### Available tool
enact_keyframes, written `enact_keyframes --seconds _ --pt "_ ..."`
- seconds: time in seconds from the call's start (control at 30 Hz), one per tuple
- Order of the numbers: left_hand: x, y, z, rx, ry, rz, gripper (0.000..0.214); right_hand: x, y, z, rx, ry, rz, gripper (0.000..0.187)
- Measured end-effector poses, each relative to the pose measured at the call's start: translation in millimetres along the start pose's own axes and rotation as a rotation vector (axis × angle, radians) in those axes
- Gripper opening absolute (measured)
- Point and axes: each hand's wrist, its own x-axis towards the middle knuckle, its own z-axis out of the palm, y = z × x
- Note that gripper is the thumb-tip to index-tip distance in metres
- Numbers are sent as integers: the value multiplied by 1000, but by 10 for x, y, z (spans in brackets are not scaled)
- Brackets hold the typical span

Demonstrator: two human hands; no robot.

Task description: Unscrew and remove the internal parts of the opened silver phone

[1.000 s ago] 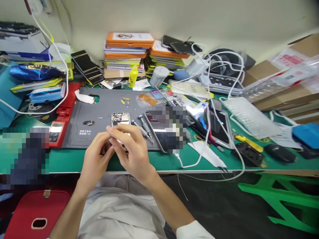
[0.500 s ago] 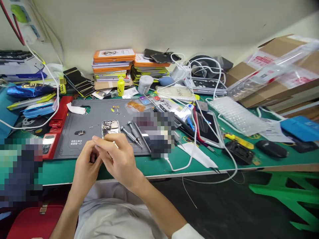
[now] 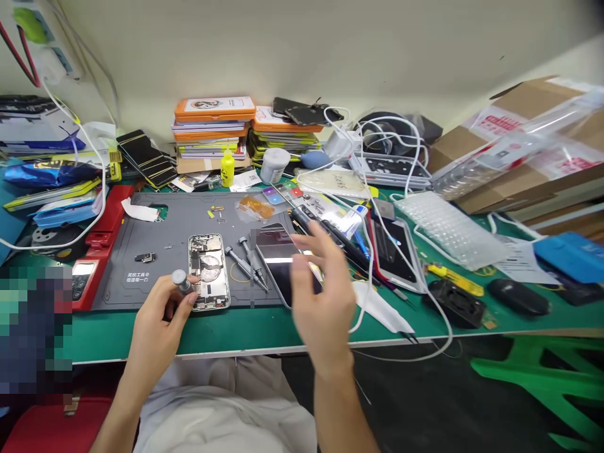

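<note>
My left hand (image 3: 158, 318) is closed around a small silver-capped screwdriver (image 3: 181, 281), its tip beside an opened phone body (image 3: 208, 270) that lies on a grey work mat (image 3: 155, 251). My right hand (image 3: 321, 296) hovers with its fingers spread above the mat's right edge, over a detached phone screen (image 3: 276, 258), and holds nothing. It is blurred by motion. Two more screwdrivers (image 3: 245, 264) lie on the mat between the phone body and the screen.
A green bench (image 3: 245, 330) carries white cables (image 3: 377, 251), another phone (image 3: 394, 248), stacked orange and yellow boxes (image 3: 214, 126), a yellow bottle (image 3: 228, 168), a red tool holder (image 3: 97, 251), cardboard boxes (image 3: 514, 163) and a green plastic stool (image 3: 542, 384) at lower right.
My hands were together over the phone body. The right hand has swung right to above the screen, the left keeps the screwdriver, and the phone body is now uncovered.
</note>
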Motion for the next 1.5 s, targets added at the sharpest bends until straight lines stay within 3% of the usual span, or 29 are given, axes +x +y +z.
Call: enact_keyframes --seconds 0.03,0.13,0.27,0.4,0.53,0.63,0.77,0.97,1.23,1.37,1.5 --pt "-4 -6 1 2 -4 1 25 13 116 -103 -86 -5 29 48" --pt "-21 -23 3 2 -3 -7 25 -45 346 -304 -281 -195 11 44" --pt "-47 -28 5 -18 10 -13 25 -256 450 -387 -322 -355 -105 42" --pt "-51 -24 9 -24 9 6 24 -355 516 -443 -294 -371 -137 40" --pt "-51 -29 9 -16 13 7 24 -326 532 -478 -246 -349 -33 44" --pt "-57 -29 4 -4 13 2 26 -282 472 -428 -241 -299 80 63" --pt "-54 -32 -2 11 20 -8 30 -206 373 -261 -341 -357 111 81" --pt "-47 -36 0 -3 28 -10 30 -110 360 -81 -435 -312 71 77" --pt "-56 -26 -6 -22 25 7 26 -61 342 12 -465 -300 146 80" --pt "-54 -18 -4 -23 26 11 25 -107 371 -82 -334 -326 228 88" --pt "-53 -16 -3 -19 26 18 28 -84 559 -292 -24 -400 391 75"
